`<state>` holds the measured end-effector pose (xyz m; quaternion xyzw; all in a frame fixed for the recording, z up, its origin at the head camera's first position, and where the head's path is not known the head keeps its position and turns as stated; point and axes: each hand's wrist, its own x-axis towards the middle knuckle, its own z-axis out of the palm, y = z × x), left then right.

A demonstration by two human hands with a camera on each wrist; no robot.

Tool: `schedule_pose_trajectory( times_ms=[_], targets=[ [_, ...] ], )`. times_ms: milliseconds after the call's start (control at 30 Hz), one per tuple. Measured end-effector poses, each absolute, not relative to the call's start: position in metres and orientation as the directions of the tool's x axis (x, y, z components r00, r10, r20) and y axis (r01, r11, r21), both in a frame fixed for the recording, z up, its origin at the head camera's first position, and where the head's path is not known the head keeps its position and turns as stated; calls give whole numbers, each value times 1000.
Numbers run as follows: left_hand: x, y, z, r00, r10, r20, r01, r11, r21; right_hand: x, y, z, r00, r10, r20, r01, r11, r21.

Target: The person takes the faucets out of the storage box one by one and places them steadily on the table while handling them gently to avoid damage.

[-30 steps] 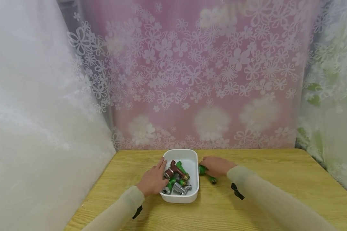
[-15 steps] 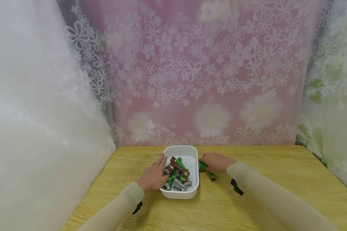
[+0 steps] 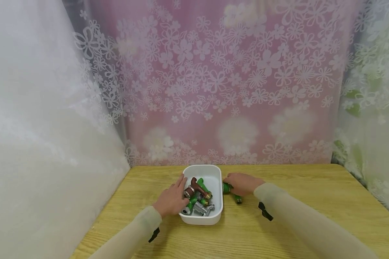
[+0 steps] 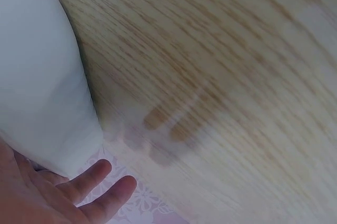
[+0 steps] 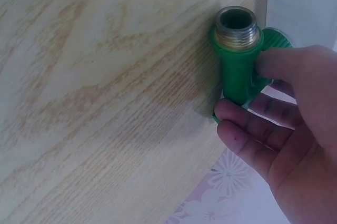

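A white plastic box (image 3: 218, 216) stands mid-table, holding several taps: a brown tap (image 3: 199, 189), a green tap (image 3: 203, 185) and silver taps (image 3: 201, 208) among them. My left hand (image 3: 171, 199) rests at the box's left rim, thumb over the edge, fingers reaching along the side; in the left wrist view two fingers (image 4: 108, 197) extend straight past the white wall. Just right of the box, my right hand (image 3: 244, 183) grips another green tap (image 5: 237, 74) between thumb and fingers. Its threaded metal mouth (image 5: 236, 29) faces the right wrist camera; my fingers hide part of its body.
The wood-grain table (image 3: 278, 230) spreads out on both sides of the box. Behind it hangs a pink flowered curtain (image 3: 227, 90). Pale sheets hang at left (image 3: 45, 136) and right (image 3: 372, 108). Each sleeve cuff has a black strap end (image 3: 265, 212) under it.
The head view has tilted slightly. Both hands, the box and the green tap in my right hand keep their places.
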<state>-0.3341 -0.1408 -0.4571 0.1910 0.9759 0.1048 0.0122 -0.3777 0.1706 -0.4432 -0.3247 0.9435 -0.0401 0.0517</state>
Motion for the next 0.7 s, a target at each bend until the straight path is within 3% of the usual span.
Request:
schedule_pose_trajectory(
  times_ms=[700],
  targets=[
    [-335,-141,-457,-923,385,12,376,896,234,-383,172,-448,-796,-601,-76,-592,798,-111]
  ],
)
